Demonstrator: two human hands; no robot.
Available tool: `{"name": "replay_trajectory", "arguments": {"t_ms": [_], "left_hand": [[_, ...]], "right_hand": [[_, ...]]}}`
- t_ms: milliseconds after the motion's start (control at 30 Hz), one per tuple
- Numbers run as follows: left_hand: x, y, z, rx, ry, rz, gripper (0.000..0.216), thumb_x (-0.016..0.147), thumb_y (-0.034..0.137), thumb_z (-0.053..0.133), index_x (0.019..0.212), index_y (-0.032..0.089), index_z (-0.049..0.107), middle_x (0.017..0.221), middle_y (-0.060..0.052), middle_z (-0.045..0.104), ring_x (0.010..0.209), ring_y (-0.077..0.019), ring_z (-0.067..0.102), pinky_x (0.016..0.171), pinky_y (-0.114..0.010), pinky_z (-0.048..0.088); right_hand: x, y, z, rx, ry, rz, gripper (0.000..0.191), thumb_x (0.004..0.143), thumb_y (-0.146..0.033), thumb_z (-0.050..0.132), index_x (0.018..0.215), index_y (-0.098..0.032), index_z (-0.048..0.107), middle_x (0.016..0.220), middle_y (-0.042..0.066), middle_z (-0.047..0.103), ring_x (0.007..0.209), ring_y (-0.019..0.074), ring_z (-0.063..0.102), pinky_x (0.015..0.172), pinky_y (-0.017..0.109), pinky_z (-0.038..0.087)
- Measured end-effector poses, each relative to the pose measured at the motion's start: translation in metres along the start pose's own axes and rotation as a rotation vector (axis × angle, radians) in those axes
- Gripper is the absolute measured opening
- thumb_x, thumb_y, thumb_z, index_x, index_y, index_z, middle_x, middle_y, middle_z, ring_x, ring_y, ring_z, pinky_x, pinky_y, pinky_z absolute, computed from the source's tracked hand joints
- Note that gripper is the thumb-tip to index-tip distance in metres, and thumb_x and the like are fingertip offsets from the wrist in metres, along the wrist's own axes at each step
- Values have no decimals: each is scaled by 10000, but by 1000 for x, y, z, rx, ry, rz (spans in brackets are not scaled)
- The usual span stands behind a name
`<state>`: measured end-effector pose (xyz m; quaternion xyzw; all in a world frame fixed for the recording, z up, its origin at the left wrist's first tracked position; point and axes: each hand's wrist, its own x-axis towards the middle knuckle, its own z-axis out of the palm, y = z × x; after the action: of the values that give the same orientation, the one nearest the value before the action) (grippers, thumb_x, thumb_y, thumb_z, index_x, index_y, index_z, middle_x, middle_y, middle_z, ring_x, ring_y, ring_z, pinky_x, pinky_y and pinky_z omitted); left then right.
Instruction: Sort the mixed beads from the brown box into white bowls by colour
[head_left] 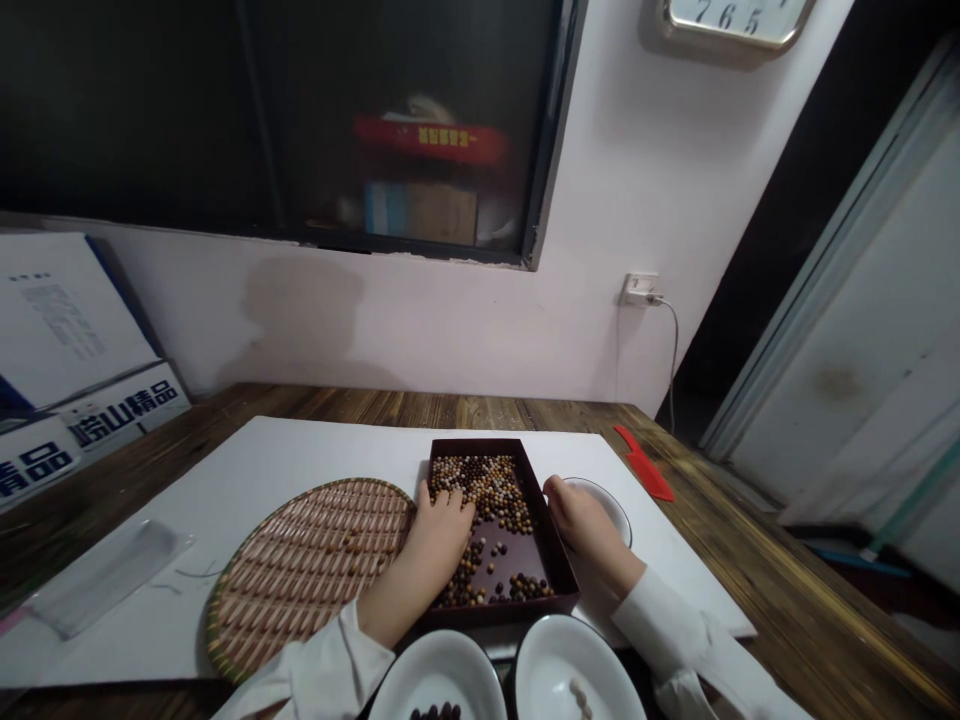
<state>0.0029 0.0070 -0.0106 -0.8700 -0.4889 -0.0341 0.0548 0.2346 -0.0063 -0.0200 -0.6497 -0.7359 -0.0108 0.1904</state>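
- A person's left hand (pixel 442 525) dips over the left side of a dark box (pixel 523 555), fingers loosely parted among multicolored beads (pixel 491 490); whether they grip a bead cannot be told.
- The right hand (pixel 589 525), fingers curled, is at the box's right wall, in front of 1 white bowl (pixel 613 506); its hold is hidden.
- Beads crowd the box's far end, with more near the front wall.
- 2 nearer bowls (pixel 442 660) sit before the box, the left with dark beads, the right with a few pale ones.
- A round woven tray (pixel 277 590) bearing scattered beads lies left, on a white sheet (pixel 667 560) covering much of the wooden counter (pixel 720 520).
- A red tool (pixel 645 466) rests at right.
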Motion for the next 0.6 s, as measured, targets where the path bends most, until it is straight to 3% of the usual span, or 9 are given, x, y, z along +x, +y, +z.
{"name": "replay_trajectory", "arguments": {"t_ms": [600], "left_hand": [[2,1,-3,16,-28,-18,312,909,167,441,1148,135,640,1204,-134,626,1137,-309,549,1078,-577,301]], "right_hand": [[0,0,0,-13,15,-10,212,931,-227,308,812,-190,479,736,57,641,616,147,486,580,265,241]]}}
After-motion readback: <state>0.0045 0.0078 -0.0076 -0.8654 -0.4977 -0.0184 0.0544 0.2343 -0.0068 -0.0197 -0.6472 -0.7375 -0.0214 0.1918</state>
